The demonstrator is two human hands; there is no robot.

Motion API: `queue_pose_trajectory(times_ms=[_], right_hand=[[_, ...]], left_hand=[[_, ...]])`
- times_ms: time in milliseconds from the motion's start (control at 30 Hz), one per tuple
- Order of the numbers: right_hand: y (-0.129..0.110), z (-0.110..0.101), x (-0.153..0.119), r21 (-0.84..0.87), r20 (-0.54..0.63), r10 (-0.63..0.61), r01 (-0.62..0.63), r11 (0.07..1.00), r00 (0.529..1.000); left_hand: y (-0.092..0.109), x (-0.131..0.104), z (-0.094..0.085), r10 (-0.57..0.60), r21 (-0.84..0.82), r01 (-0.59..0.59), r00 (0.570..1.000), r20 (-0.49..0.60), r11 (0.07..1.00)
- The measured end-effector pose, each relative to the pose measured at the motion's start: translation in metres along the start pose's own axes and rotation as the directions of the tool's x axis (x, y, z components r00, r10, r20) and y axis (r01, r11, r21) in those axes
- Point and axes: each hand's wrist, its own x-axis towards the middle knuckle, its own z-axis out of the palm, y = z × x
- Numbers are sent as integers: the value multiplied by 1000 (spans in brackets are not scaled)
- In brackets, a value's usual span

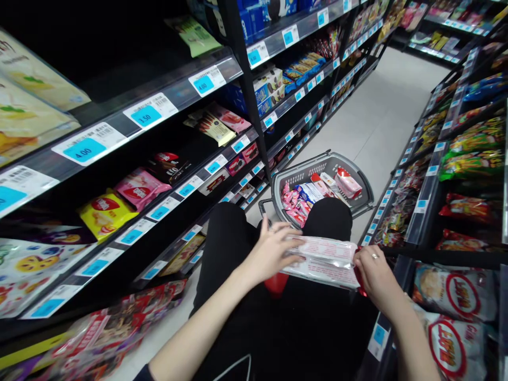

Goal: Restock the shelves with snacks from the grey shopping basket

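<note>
Above my lap lies a long, shiny white snack packet with small pink print, a lengthwise back seam and red at its right end. My right hand grips that red end. Across the packet's left end rest the fingers of my left hand, its thumb raised; the underside is hidden. Just beyond my knees, a grey shopping basket stands on the floor. Inside it are several pink packets and a red-and-white packet. My right knee hides part of the basket's near side.
Tall black shelves with price labels rise close on the left, holding yellow and pink snack packets. On the right, another shelf row carries large white bags. Between them a pale floor aisle runs to the back. Colourful packets lie low at left.
</note>
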Motion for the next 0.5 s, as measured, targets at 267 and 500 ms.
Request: queue_pose_trajectory(times_ms=[267,500], right_hand=[[-14,-1,-11,128,-109,81,-67,990,991],[-13,3,-29,83,-249,108,-90,993,962]], left_hand=[[38,41,43,573,420,-579,804,156,699],[42,48,42,550,477,-568,812,195,671]])
